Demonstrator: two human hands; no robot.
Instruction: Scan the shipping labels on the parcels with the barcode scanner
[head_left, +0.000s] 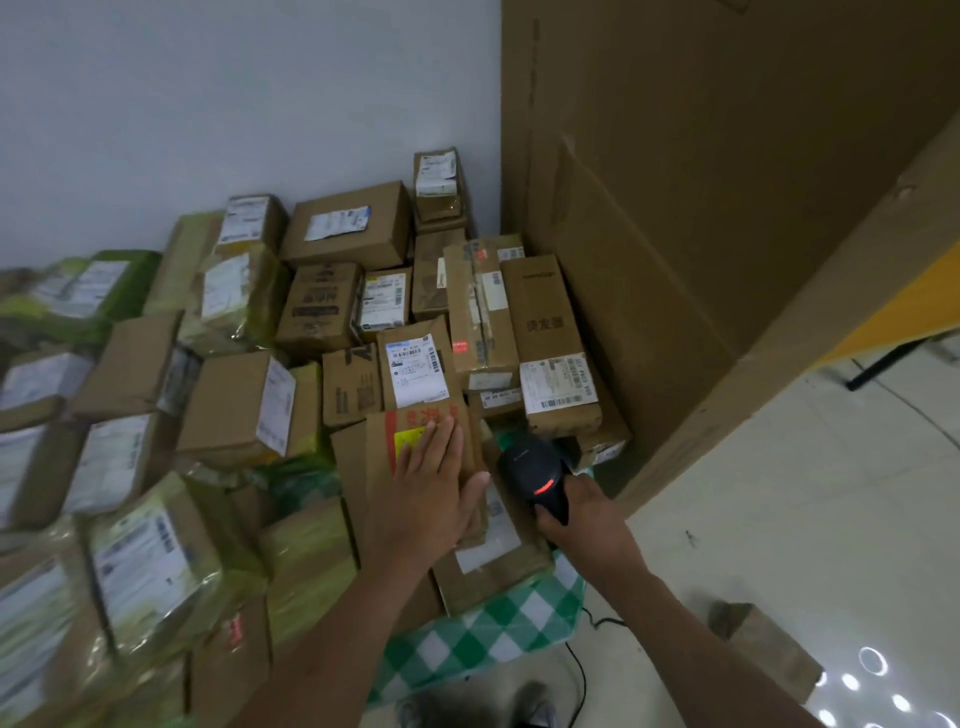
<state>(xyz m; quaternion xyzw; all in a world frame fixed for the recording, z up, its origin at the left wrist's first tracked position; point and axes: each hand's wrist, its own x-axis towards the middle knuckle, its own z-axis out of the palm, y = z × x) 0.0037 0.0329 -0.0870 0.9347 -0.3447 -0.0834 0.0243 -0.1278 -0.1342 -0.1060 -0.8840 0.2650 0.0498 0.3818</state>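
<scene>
A heap of brown cardboard parcels (343, 228) with white shipping labels fills the floor by the wall. My left hand (434, 483) lies flat, fingers spread, on a brown parcel (382, 457) that bears red print and a yellow sticker. My right hand (576, 514) grips the handle of a black barcode scanner (535, 465), whose red light glows on top. The scanner head points down at the parcels just right of my left hand. A long box (550, 338) with a white label stands right behind the scanner.
A tall cardboard sheet (727, 182) leans against the wall on the right. A green-and-white checked cloth (498, 623) lies under the nearest parcels. The scanner's black cable (579, 670) trails over the pale tiled floor. Parcels in greenish plastic wrap (150, 566) are piled on the left.
</scene>
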